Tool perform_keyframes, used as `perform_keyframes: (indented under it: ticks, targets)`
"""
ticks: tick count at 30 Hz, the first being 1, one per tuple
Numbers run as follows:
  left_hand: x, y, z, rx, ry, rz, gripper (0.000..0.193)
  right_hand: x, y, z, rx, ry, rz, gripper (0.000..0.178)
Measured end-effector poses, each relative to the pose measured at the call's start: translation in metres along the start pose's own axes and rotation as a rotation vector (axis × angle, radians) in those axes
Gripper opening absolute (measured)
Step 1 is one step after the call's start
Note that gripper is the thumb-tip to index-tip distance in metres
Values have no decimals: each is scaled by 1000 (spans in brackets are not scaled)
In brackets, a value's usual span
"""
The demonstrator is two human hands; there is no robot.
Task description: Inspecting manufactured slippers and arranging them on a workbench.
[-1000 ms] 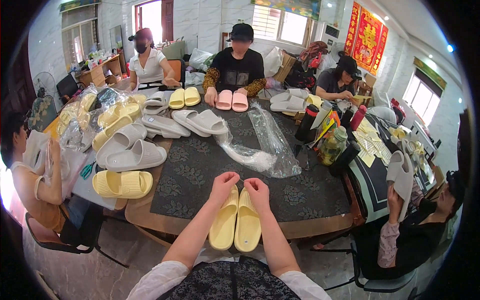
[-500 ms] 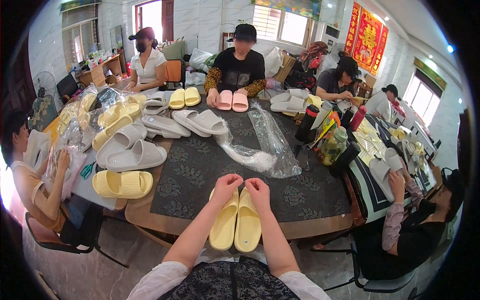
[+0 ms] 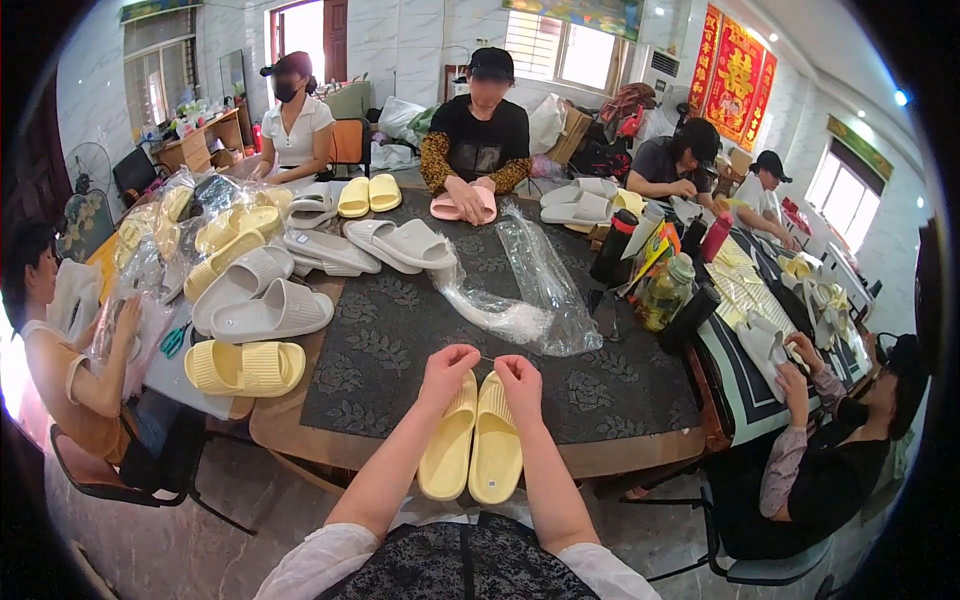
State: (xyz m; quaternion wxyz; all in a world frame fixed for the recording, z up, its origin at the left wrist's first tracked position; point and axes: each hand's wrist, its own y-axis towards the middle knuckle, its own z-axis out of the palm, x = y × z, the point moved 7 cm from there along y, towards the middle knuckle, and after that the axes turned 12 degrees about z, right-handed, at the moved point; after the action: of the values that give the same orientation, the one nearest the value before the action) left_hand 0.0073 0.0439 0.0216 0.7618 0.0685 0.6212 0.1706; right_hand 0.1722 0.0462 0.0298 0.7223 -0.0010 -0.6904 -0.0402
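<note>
A pair of pale yellow slide slippers (image 3: pixel 495 455) lies side by side at the near table edge, toes pointing away from me. Over the toe ends, my left hand (image 3: pixel 445 380) and my right hand (image 3: pixel 520 387) are both closed in a pinch, slightly apart. Between the fingertips runs a short thin strand (image 3: pixel 487 358), one end in each pinch. Its material is too fine to tell. My hands and wrists partly cover the slippers' straps.
Clear plastic bags (image 3: pixel 505 318) lie on the dark floral mat (image 3: pixel 390 335). Grey slippers (image 3: pixel 285 310) and a yellow pair (image 3: pixel 245 368) stand left, near teal scissors (image 3: pixel 174 342). Bottles (image 3: pixel 667 292) crowd the right. Across the table, a co-worker's hands (image 3: pixel 468 200) handle pink slippers (image 3: pixel 440 207).
My hands have drawn slightly apart, so the strand now shows between them. The yellow slippers have stayed put. Across the table, the co-worker has turned the pink slippers sideways.
</note>
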Motion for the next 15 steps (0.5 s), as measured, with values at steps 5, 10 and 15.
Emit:
perform_keyframes:
  ticks: [5, 10, 15]
  targets:
    - [-2, -3, 7, 68, 58, 38, 14, -4, 0, 2, 40, -73, 21, 10]
    - [-5, -4, 8, 84, 107, 36, 14, -5, 0, 3, 52, -49, 43, 9]
    - [-8, -4, 4, 24, 12, -2, 13, -6, 0, 3, 55, -68, 20, 9]
